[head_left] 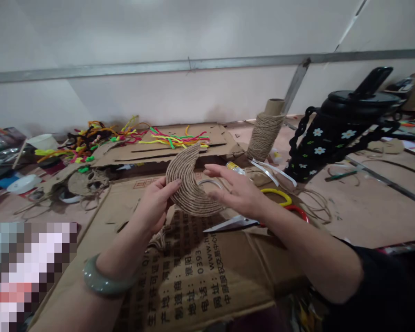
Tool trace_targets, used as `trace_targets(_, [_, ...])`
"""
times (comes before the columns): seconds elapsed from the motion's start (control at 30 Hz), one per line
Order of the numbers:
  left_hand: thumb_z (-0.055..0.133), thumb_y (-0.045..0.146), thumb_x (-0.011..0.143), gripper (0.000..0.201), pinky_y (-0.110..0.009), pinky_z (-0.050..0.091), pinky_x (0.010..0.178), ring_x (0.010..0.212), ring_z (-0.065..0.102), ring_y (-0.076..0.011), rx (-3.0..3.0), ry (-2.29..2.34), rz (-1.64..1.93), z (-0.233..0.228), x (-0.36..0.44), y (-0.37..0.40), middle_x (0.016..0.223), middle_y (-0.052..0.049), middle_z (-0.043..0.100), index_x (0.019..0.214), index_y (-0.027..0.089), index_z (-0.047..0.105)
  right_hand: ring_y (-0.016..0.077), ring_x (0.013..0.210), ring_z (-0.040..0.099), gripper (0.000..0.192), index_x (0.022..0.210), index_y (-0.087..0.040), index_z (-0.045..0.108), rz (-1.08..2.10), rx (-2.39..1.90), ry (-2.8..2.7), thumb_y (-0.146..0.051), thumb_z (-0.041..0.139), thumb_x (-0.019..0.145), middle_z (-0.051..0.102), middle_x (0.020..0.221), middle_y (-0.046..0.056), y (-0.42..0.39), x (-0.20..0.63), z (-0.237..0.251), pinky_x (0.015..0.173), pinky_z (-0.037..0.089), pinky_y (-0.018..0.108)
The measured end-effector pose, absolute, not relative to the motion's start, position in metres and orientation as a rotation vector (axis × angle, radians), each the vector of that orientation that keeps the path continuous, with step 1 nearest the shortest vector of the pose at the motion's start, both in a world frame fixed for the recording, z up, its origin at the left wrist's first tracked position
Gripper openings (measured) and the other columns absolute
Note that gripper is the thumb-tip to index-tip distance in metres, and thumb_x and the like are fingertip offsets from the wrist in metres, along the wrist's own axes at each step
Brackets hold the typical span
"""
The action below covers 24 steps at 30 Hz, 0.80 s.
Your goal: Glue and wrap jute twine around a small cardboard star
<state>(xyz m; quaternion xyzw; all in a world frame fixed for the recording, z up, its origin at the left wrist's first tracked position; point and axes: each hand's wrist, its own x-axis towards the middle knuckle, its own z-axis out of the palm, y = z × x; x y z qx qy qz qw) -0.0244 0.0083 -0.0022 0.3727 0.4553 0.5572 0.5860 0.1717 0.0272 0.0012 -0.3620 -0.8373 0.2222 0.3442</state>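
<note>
A crescent of coiled jute twine (pixel 185 184) is held up above a printed cardboard sheet (pixel 193 272). My left hand (pixel 157 198) pinches its left edge, thumb on the face of it. At the crescent's right side, my right hand (pixel 237 189) has its fingers stretched out and apart; whether its fingertips touch the twine I cannot tell. Beneath the right hand lie scissors (pixel 230 224) with yellow and red handles, blades pointing left. Behind that hand are a small yellow-labelled tube (pixel 234 167) and white strips (pixel 275 173). A ring of tape (pixel 210 183) shows partly behind the crescent.
A spool of twine (pixel 265 133) stands upright at the back, beside a black flowered tumbler (pixel 323 138). Colourful pipe cleaners (pixel 176 138) lie on a raised cardboard piece (pixel 214 133). Cups and a white lid (pixel 24 183) crowd the left. Loose twine (pixel 314 205) lies right of the scissors.
</note>
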Motion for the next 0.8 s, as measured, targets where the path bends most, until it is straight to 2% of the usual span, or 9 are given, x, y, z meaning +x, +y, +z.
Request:
trace_targets(0.07, [0.075, 0.021, 0.065, 0.02, -0.02, 0.049, 0.062, 0.062, 0.062, -0.0113, 0.898, 1.031, 1.241, -0.002, -0.021, 0.004, 0.074, -0.004, 0.071, 0.083, 0.014, 0.07, 0.0192, 0.097, 0.062, 0.042, 0.111, -0.013, 0.059, 0.869, -0.958, -2.012, -0.043, 0.05, 0.084, 0.066, 0.11, 0.013, 0.03, 0.171, 0.004, 0.085, 0.05, 0.037])
trace_targets(0.17, [0.075, 0.022, 0.067, 0.019, -0.025, 0.051, 0.066, 0.067, 0.065, -0.0145, 0.945, 0.977, 1.178, -0.002, -0.015, -0.003, 0.077, -0.005, 0.072, 0.084, 0.014, 0.07, 0.0138, 0.081, 0.061, 0.03, 0.096, -0.013, 0.064, 1.125, -0.928, -1.885, -0.038, 0.054, 0.081, 0.068, 0.094, 0.007, 0.033, 0.167, 0.0, 0.075, 0.049, 0.029])
trace_targets(0.27, [0.073, 0.023, 0.069, 0.019, -0.026, 0.051, 0.067, 0.069, 0.066, -0.0161, 1.005, 0.966, 1.121, -0.003, -0.012, -0.006, 0.08, -0.006, 0.073, 0.086, 0.015, 0.071, 0.0107, 0.067, 0.055, 0.029, 0.08, -0.013, 0.063, 1.2, -0.954, -1.818, -0.041, 0.056, 0.079, 0.063, 0.073, 0.002, 0.033, 0.163, -0.007, 0.064, 0.046, 0.025])
trace_targets(0.37, [0.073, 0.023, 0.07, 0.018, -0.026, 0.05, 0.066, 0.069, 0.065, -0.0156, 1.035, 0.965, 1.089, -0.006, -0.011, -0.007, 0.081, -0.006, 0.073, 0.086, 0.015, 0.071, 0.0085, 0.057, 0.048, 0.034, 0.064, -0.014, 0.055, 1.214, -1.002, -1.76, -0.045, 0.056, 0.077, 0.053, 0.058, -0.002, 0.032, 0.16, -0.011, 0.055, 0.04, 0.023])
trace_targets(0.63, [0.07, 0.026, 0.073, 0.018, -0.026, 0.052, 0.066, 0.072, 0.066, -0.0168, 1.009, 0.944, 1.168, -0.006, -0.013, -0.007, 0.081, -0.006, 0.073, 0.088, 0.016, 0.072, 0.0077, 0.056, 0.045, 0.029, 0.062, -0.015, 0.054, 1.255, -0.941, -1.786, -0.039, 0.055, 0.077, 0.052, 0.058, -0.002, 0.024, 0.157, -0.007, 0.053, 0.037, 0.022])
trace_targets(0.8, [0.068, 0.026, 0.075, 0.019, -0.028, 0.052, 0.066, 0.07, 0.067, -0.0174, 1.034, 0.963, 1.155, -0.007, -0.014, -0.008, 0.079, -0.005, 0.072, 0.092, 0.017, 0.071, 0.0096, 0.058, 0.051, 0.034, 0.064, -0.014, 0.056, 1.374, -0.911, -1.691, -0.045, 0.057, 0.075, 0.055, 0.061, 0.0, 0.023, 0.154, -0.009, 0.058, 0.044, 0.025])
